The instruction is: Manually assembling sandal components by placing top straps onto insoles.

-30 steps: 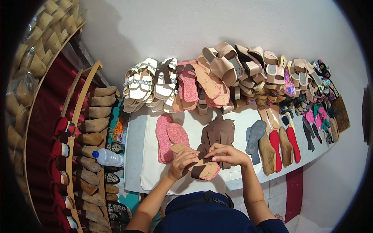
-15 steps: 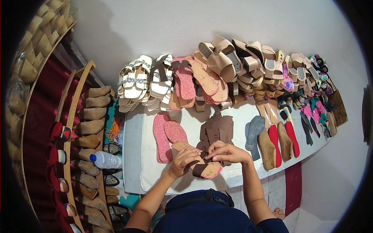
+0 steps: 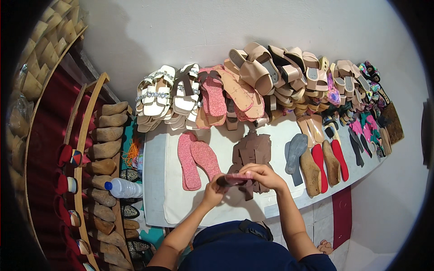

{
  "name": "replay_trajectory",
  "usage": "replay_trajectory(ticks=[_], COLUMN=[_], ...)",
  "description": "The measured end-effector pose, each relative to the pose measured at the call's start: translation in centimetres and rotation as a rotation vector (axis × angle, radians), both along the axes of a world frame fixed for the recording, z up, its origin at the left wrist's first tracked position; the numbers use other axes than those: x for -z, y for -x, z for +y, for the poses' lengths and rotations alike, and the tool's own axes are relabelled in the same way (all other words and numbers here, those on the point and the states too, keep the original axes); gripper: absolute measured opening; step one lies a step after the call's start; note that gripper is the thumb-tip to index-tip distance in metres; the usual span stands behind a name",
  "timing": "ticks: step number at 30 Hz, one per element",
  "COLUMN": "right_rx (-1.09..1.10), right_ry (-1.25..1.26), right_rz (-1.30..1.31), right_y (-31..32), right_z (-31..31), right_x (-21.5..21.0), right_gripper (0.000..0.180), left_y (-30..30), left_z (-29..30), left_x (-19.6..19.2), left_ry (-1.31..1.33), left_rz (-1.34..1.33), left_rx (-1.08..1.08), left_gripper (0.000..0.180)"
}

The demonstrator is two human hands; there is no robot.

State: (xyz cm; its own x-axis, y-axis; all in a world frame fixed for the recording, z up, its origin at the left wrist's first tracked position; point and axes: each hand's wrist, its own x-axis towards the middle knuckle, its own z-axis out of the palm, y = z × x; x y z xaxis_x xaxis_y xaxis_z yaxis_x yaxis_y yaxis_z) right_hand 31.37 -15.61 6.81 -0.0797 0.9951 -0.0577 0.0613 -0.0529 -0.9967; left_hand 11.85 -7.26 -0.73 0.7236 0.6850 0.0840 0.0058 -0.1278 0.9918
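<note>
Above the near part of the table I hold a sandal sole [image 3: 236,179] with dark brown strap pieces; it is tilted almost edge-on and partly blurred. My left hand [image 3: 214,191] is closed round its left end. At the other end, the fingers of my right hand [image 3: 263,175] pinch the sole. A brown strap end [image 3: 247,194] hangs below it. Just beyond my hands lies a pile of brown strap pieces [image 3: 253,151]. Two pink speckled soles [image 3: 189,165] lie overlapping to the left of that pile.
White sandals [image 3: 160,90], beige slides [image 3: 260,72] and pink soles [image 3: 216,97] are heaped along the wall. Grey soles [image 3: 296,153], wooden lasts [image 3: 310,174] and red insoles [image 3: 323,168] lie to the right. Racked lasts [image 3: 104,149] and a water bottle [image 3: 124,187] stand left.
The sole was lying tan face up between my hands; now it is tipped up on edge. My right hand has moved from the strap to the sole's right end.
</note>
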Motion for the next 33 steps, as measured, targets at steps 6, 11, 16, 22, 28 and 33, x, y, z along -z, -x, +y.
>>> replay_trajectory(ticks=[6,11,16,22,28,33], right_rx=[0.1,0.378,0.308,0.284,0.469,0.662], right_ry=[-0.022,-0.093,0.093,0.12,0.22,0.244], right_rz=[0.3,0.286,0.516,0.935,0.602,0.394], right_y=[-0.1,1.6,1.7,1.3,1.3,2.5], right_z=[-0.4,0.3,0.2,0.0,0.5,1.0], right_x=[1.1,0.4,3.0,3.7,6.1,7.3], right_gripper=[0.054,0.068,0.056,0.046,0.031,0.025], left_y=[-1.3,-2.2,-2.5,-2.0,-2.0,-1.9], left_z=[0.0,-0.1,-0.6,-0.5,-1.1,-1.7], left_x=[0.4,-1.2,-0.7,-2.7,-2.0,0.2], left_ry=[0.05,0.368,0.572,0.727,0.781,0.436], left_rz=[-0.021,-0.172,-0.197,0.012,0.082,0.109], left_rx=[-0.017,0.006,-0.039,-0.011,-0.084,-0.043], left_gripper=[0.029,0.031,0.032,0.032,0.037,0.043])
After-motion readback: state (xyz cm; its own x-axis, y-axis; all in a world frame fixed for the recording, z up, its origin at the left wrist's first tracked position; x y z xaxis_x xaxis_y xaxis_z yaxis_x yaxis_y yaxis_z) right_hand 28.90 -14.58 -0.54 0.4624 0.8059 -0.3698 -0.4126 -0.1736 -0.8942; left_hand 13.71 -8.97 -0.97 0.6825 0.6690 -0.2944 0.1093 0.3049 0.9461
